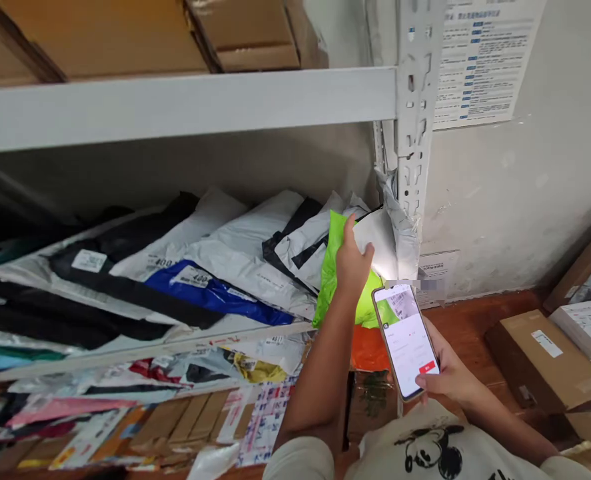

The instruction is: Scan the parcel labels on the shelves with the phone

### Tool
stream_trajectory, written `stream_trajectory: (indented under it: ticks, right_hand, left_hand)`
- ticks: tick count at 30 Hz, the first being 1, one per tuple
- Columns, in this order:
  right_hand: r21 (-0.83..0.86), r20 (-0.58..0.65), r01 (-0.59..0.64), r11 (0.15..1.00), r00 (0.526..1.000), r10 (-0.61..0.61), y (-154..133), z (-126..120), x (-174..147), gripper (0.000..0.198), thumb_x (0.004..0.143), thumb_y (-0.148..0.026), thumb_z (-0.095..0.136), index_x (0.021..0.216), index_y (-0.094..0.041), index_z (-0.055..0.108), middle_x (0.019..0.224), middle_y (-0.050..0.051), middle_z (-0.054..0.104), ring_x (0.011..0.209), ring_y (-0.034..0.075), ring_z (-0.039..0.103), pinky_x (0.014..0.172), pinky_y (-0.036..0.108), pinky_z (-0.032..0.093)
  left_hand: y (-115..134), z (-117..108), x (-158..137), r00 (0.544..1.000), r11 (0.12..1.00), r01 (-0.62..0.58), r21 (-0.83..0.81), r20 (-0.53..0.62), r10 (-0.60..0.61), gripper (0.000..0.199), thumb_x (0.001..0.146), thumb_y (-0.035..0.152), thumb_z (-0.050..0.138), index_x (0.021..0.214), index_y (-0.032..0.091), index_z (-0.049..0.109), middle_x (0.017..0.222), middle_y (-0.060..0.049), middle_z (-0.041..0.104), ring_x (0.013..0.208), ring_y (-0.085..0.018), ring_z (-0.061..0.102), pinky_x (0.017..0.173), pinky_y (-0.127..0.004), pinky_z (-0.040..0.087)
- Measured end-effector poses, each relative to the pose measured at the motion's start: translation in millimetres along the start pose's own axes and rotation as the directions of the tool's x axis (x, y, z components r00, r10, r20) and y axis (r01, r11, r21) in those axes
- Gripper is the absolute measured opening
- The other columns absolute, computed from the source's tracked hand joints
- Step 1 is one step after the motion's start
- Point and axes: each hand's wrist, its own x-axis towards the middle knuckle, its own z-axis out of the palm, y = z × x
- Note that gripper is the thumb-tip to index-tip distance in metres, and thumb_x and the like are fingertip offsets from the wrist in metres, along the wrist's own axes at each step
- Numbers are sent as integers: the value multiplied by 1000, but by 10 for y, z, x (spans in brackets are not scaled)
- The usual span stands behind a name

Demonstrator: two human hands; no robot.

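Your right hand (448, 373), in the lower right of the frame, is closed around the phone (408, 347), with the thumb over the bottom of the screen, just below a red button. The top of the screen shows a picture of a label with a green patch beside it.

Your left hand (352, 263), right of centre, is at the green bag (327, 283), forefinger pointing up and thumb spread away from it; you cannot tell from here whether the other fingers pinch the bag. The bag stands at the right end of the middle shelf, in front of a white parcel (379, 241) lit brightly near the phone's top edge. Below it shows an orange bag (370, 348).

Left of your hand, white and black mailers lean in a row, with a blue bag (215, 291) among them. Boxes (110, 37) fill the upper left above a pale beam (190, 107). A notice (488, 63) hangs in the upper right, beyond the slotted post (415, 127). A carton (558, 353) sits on the floor at the right.
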Motion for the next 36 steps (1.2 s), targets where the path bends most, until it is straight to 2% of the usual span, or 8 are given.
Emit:
stream_trajectory:
  ticks: [3,5,7,11,18,22,28,36]
  right_hand:
    - [59,-1,-15,998,1000,15,109,30,-63,117,75,-40,90,160,-34,10,90,3,75,63,19,70,44,20,51]
    - [86,-8,-21,996,1000,22,174,37,-98,118,74,-42,90,160,-33,10,88,4,76,64,20,71,44,19,50]
    - [108,-19,-25,994,999,27,223,46,-118,114,74,-43,90,160,-32,14,88,4,76,65,20,72,43,18,49]
    - [155,-29,-39,987,999,44,273,122,-103,108,74,-39,90,157,-31,22,87,3,76,68,21,73,44,19,52]
    - [246,-65,42,968,998,-26,299,359,142,106,70,-37,92,154,-33,27,93,3,74,64,19,72,39,17,51]
    - [252,-141,103,962,988,-69,187,481,392,96,74,-43,87,151,-34,30,98,5,74,60,19,71,38,20,53]
    - [237,-287,207,949,948,-135,-65,669,553,86,79,-39,82,150,-33,34,113,7,72,75,23,73,40,22,56]
    - [171,-224,196,966,962,-155,-33,680,530,87,78,-42,85,147,-34,31,105,5,71,67,20,72,40,23,55]
  left_hand:
    - [-151,-172,-36,992,946,-37,321,123,-3,49,84,1,51,126,19,69,99,-7,68,86,-22,64,87,-39,52]
    - [-336,-218,-208,998,915,-23,403,68,-5,36,83,5,52,103,20,77,92,-7,68,93,-24,64,90,-37,52]
    - [-513,-221,-422,999,906,-11,423,-27,24,31,84,10,53,98,23,77,86,-6,68,94,-24,64,91,-34,51]
    - [-688,-172,-753,987,905,36,425,-159,36,28,86,14,52,96,22,76,102,-9,70,71,-17,61,82,-32,52]
    - [-861,-147,-1018,941,844,-1,537,-286,183,28,87,12,49,97,20,74,99,-15,69,103,-31,63,87,-42,50]
    - [-978,-156,-1163,936,838,-7,545,-292,198,26,87,12,50,99,20,72,96,-13,68,103,-31,62,90,-43,48]
    - [-1017,-158,-1298,949,850,39,526,-286,134,24,87,17,53,104,18,70,93,-13,65,90,-31,61,80,-43,49]
    - [-988,-160,-1301,961,857,84,509,-268,65,26,83,14,57,106,19,68,100,-13,63,96,-32,61,85,-45,49]
